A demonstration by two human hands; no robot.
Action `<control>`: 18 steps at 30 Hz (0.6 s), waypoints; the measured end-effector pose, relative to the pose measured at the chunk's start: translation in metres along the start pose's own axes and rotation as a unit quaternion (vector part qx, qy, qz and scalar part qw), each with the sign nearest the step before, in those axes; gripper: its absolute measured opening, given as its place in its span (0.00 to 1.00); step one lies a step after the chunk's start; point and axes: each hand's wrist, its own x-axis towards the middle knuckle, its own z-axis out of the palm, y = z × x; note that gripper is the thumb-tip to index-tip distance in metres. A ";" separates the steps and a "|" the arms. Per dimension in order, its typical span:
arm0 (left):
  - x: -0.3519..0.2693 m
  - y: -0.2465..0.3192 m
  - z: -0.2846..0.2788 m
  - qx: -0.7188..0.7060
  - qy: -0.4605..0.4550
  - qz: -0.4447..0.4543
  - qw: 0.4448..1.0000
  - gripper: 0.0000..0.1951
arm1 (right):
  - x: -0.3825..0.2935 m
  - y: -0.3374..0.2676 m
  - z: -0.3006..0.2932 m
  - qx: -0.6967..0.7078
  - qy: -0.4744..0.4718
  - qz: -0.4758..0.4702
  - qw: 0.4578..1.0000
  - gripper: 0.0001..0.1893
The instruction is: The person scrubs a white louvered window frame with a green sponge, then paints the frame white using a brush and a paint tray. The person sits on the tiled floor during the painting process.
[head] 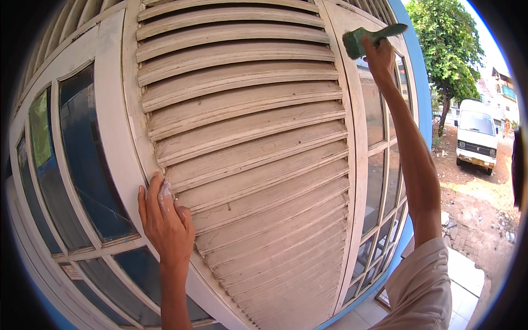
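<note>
My right hand grips a wide paintbrush, stained dark green on its handle and bristles. Its bristles are at the upper right, by the whitish window frame beside the louvred shutter; whether they touch the wood I cannot tell. Weathered, off-white slats of the wooden louvred shutter fill the middle of the view, with grime along their edges. Against the shutter's left stile rests my left hand, its fingers apart. Whitish matter coats or clings to its fingers; I cannot tell whether it is putty or plastic.
Paned windows stand left of the shutter, and more glass panes lie to its right. A blue wall edge borders them. Outside are a tree, a parked white van and a light tiled floor.
</note>
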 end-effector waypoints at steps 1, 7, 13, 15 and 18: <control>-0.003 -0.001 0.002 0.012 0.002 -0.002 1.000 0.19 | -0.035 -0.024 0.003 0.155 -0.009 0.031 0.987 0.25; -0.013 0.002 0.005 0.023 -0.005 0.011 1.000 0.21 | -0.157 -0.056 0.001 0.306 -0.105 0.158 0.933 0.30; -0.024 -0.001 0.009 0.022 -0.045 0.035 0.998 0.27 | -0.163 0.001 -0.047 -0.008 -0.018 0.048 0.999 0.25; -0.027 -0.007 0.011 0.022 -0.047 0.041 0.998 0.28 | -0.172 -0.015 -0.051 0.074 -0.002 0.020 0.997 0.25; -0.027 -0.009 0.006 0.025 -0.057 0.044 0.997 0.28 | -0.177 -0.040 -0.044 0.082 -0.150 -0.024 0.985 0.20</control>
